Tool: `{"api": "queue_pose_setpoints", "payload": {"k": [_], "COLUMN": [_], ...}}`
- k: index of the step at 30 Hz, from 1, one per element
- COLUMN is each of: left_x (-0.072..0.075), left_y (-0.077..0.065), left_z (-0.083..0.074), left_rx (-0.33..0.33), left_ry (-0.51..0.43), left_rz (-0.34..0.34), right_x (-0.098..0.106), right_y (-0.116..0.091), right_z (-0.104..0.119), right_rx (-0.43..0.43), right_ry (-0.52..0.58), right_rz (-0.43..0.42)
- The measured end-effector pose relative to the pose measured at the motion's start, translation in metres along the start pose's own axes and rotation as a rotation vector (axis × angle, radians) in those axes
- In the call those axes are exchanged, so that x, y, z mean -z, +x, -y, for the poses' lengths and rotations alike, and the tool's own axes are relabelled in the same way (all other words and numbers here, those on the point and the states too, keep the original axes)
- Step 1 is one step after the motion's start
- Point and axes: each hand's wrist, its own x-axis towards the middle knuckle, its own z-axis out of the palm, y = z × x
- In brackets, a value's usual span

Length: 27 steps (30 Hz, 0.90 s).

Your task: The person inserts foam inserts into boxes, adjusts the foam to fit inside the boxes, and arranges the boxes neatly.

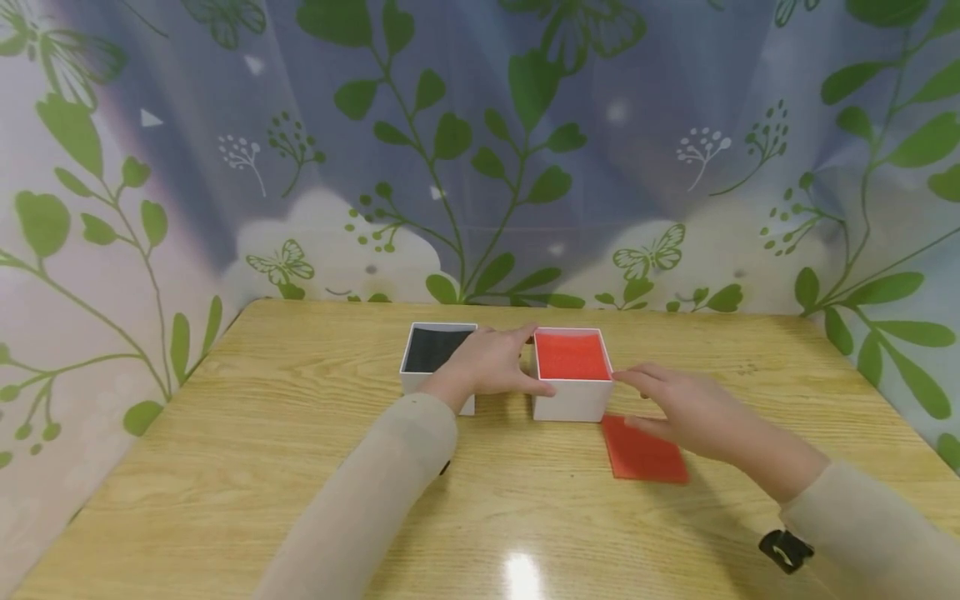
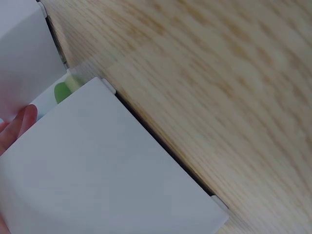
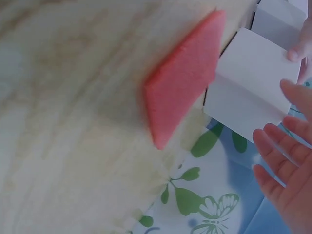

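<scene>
A white open-topped box (image 1: 572, 403) holds red square material (image 1: 572, 357) up to near its rim. At its left side is my left hand (image 1: 487, 362), with the thumb on the front wall near the corner and the index finger reaching the far corner. My right hand (image 1: 693, 412) has its fingers extended, fingertips at the box's right wall. Below that hand, a flat red square (image 1: 648, 460) lies on the table; the right wrist view shows this thin red slab (image 3: 187, 78) at an angle. The right palm (image 3: 297, 190) is bare.
A second white box (image 1: 412, 383) with black material (image 1: 437, 348) inside stands to the left, partly hidden behind my left hand and forearm. The wooden table (image 1: 300, 375) ends at a leaf-patterned curtain (image 1: 465, 167). A black device (image 1: 786, 550) is at the right sleeve.
</scene>
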Motion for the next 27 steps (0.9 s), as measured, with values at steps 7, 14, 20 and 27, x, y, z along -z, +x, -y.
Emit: {"api": "queue_pose_setpoints", "payload": {"k": [7, 14, 20, 27], "left_x": [-0.001, -0.001, -0.004, -0.004], "left_y": [0.001, 0.001, 0.0, 0.001], "left_z": [0.001, 0.002, 0.002, 0.003], "left_rx": [-0.003, -0.011, -0.003, -0.009], "left_ry": [0.008, 0.017, 0.003, 0.01], "left_rz": [0.005, -0.003, 0.005, -0.006], "right_x": [-0.005, -0.024, -0.037, -0.037], "right_y": [-0.011, -0.019, -0.021, -0.02], "right_z": [0.0, -0.009, -0.015, -0.02], "right_rx": [-0.118, -0.098, -0.063, -0.077], "right_ry": [0.071, 0.112, 0.137, 0.185], "right_rz": [0.135, 0.233, 0.282, 0.312]}}
